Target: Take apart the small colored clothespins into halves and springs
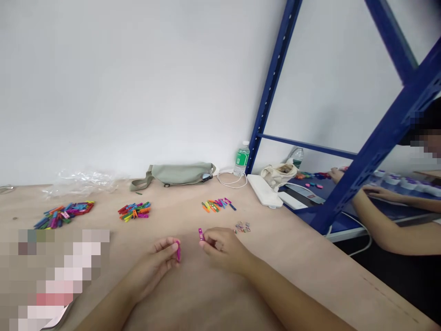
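Observation:
Near the middle of the brown table [186, 294], my left hand [158, 262] pinches a magenta stick piece [178, 252] upright between thumb and fingers. My right hand [222, 248], a short gap to the right, has its fingers closed at a magenta clothespin [201, 234], which sticks up beyond the fingertips. Small metal springs [242, 227] lie just behind my right hand. Further back are a small group of coloured clothespin pieces [218, 205], a second pile [134, 211] left of centre, and a larger pile [65, 214] at the far left.
A grey-green pouch [182, 175], clear plastic wrap [81, 183] and a bottle [242, 158] stand or lie along the wall. A white power bank [264, 191] is at the right, by a blue metal rack [330, 202]. Beyond it, another person's arms [382, 225] rest over a blue surface.

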The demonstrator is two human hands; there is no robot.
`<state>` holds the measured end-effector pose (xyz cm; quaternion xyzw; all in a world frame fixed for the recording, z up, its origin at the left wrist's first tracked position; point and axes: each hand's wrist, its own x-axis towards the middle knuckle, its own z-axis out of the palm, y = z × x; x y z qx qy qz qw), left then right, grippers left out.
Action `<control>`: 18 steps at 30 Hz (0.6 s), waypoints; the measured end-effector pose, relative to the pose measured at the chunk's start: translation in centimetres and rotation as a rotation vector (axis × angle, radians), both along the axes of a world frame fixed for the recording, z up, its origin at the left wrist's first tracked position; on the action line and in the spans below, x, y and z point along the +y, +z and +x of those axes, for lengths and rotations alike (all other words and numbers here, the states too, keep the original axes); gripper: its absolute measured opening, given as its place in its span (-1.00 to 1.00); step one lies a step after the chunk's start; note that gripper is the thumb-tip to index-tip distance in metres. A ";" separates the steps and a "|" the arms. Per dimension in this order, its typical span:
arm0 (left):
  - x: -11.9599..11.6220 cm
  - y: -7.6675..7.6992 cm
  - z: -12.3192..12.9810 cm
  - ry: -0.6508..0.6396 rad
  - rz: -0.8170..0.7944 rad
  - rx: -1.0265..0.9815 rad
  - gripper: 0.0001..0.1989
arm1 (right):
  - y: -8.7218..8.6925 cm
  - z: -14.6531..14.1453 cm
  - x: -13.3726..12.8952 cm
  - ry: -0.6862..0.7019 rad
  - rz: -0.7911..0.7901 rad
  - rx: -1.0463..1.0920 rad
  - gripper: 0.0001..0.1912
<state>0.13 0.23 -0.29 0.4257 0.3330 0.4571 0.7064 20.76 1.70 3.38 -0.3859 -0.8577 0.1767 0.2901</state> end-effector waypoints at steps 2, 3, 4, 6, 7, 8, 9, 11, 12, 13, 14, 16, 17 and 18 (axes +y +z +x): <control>-0.1 0.0 0.1 0.025 0.093 0.103 -0.76 | -0.1 -0.2 -0.1 0.023 -0.026 0.012 -0.71; -0.2 0.0 0.2 0.029 0.142 0.167 -0.72 | -0.1 -0.4 -0.2 0.045 -0.039 0.013 -0.71; -0.3 0.1 0.3 0.029 0.186 0.223 -0.67 | -0.1 -0.6 -0.4 0.070 -0.054 0.009 -0.72; -0.5 0.4 0.4 0.029 0.254 0.276 -0.58 | -0.1 -1.0 -0.8 0.116 -0.084 -0.004 -0.72; -0.6 0.5 0.5 0.022 0.275 0.278 -0.57 | -0.1 -1.2 -1.0 0.137 -0.096 -0.007 -0.72; -0.6 0.7 0.6 0.003 0.289 0.276 -0.60 | -0.1 -1.4 -1.2 0.155 -0.105 -0.007 -0.73; -0.7 0.9 0.6 -0.024 0.296 0.277 -0.66 | -0.1 -1.5 -1.4 0.172 -0.112 -0.008 -0.74; -0.7 1.2 0.7 -0.087 0.288 0.293 -0.74 | -0.1 -1.8 -1.7 0.201 -0.121 -0.018 -0.76; -0.6 1.3 0.6 -0.100 0.282 0.301 -0.76 | 0.0 -1.9 -1.8 0.213 -0.125 -0.033 -0.76; -0.6 1.3 0.6 -0.096 0.278 0.305 -0.77 | 0.1 -1.9 -1.9 0.224 -0.130 -0.050 -0.76; -0.5 1.3 0.6 -0.086 0.275 0.306 -0.79 | 0.2 -2.0 -2.0 0.231 -0.133 -0.067 -0.76; -0.4 1.0 0.5 -0.065 0.265 0.297 -0.81 | 0.3 -2.0 -2.2 0.238 -0.132 -0.088 -0.75; -0.4 0.8 0.4 -0.058 0.258 0.291 -0.83 | 0.4 -2.1 -2.2 0.240 -0.127 -0.096 -0.75; -0.3 0.6 0.4 -0.059 0.249 0.287 -0.84 | 0.5 -2.1 -2.3 0.242 -0.123 -0.103 -0.75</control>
